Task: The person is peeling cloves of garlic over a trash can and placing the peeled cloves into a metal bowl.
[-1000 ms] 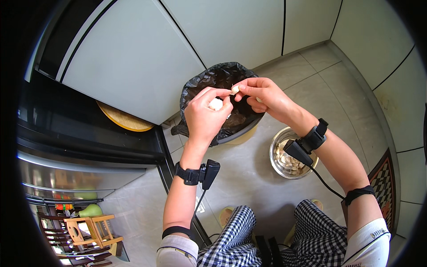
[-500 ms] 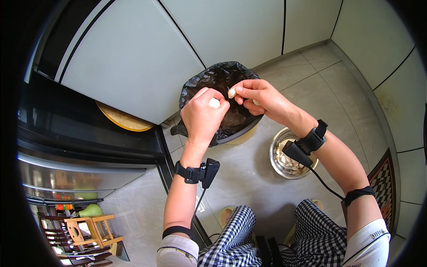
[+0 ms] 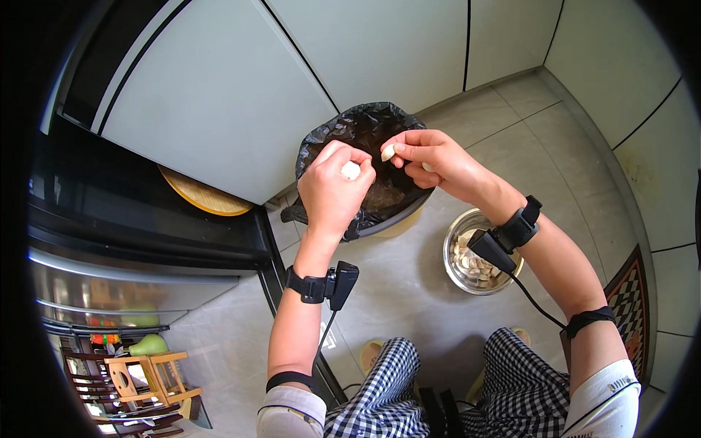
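Observation:
Over the trash bin (image 3: 398, 228), lined with a black plastic bag (image 3: 321, 131), both hands are raised close together. My left hand (image 3: 334, 186) is curled closed round a white garlic piece (image 3: 351, 170), which shows between its fingers. In my right hand (image 3: 442, 164) the thumb and forefinger pinch a garlic clove (image 3: 388, 152). Another pale piece (image 3: 427, 167) shows between that hand's curled lower fingers. Below my right wrist, a steel bowl (image 3: 447, 266) of garlic cloves (image 3: 473, 264) stands on the tiled floor, partly covered by the forearm.
Pale cabinet doors (image 3: 380, 44) rise behind the bin. To the left, a round wooden board (image 3: 208, 196) leans in a dark recess. Wooden chairs (image 3: 150, 379) stand at lower left. A patterned mat (image 3: 629, 314) lies at the right, and black wrist straps with cables (image 3: 540, 303) cross my forearms.
My right hand has drawn slightly to the right, away from the left, with the pinched clove. The left hand has hardly moved and keeps its grip.

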The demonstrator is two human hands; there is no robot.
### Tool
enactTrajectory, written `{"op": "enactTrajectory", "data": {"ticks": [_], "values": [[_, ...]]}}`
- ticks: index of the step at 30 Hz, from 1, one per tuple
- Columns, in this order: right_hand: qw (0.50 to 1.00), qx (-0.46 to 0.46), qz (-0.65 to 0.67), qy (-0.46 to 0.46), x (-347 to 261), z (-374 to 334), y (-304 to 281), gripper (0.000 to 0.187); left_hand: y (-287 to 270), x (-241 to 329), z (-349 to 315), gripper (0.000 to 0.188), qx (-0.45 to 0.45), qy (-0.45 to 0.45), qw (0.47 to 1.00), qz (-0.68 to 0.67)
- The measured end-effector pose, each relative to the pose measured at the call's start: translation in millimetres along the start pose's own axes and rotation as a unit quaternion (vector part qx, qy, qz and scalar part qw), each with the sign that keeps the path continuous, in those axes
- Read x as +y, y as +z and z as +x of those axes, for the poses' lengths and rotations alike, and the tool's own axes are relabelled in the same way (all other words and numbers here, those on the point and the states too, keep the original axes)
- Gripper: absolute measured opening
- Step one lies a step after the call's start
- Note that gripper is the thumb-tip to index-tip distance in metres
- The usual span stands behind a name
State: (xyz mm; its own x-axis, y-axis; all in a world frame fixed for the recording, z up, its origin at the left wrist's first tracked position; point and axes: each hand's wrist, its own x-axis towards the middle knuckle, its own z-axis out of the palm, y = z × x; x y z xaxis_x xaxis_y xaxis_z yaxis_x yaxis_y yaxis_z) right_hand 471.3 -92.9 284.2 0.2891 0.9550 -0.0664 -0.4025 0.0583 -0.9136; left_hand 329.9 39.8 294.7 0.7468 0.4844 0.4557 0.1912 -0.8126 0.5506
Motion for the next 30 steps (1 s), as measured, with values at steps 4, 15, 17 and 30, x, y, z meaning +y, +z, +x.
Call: {"op": "enactTrajectory", "data": {"ticks": [4,15,17,30], "values": [[1.000,-0.002,0.023,-0.004,-1,1,-2,0.018,4,-5,0,0.011,0.022,0.004,0.997,-0.070],[1.000,0.011,-0.010,0.005,5,6,0,0.023,9,-4,2,0.005,0.051,0.016,0.988,-0.143],[1.000,0.006,-0.029,0.004,5,5,1,0.023,7,-3,1,0.006,0.029,0.002,0.989,-0.148],[0.999,-0.008,-0.015,0.027,4,5,1,0.030,4,-1,0,0.005,0.024,-0.031,0.999,-0.013]]}}
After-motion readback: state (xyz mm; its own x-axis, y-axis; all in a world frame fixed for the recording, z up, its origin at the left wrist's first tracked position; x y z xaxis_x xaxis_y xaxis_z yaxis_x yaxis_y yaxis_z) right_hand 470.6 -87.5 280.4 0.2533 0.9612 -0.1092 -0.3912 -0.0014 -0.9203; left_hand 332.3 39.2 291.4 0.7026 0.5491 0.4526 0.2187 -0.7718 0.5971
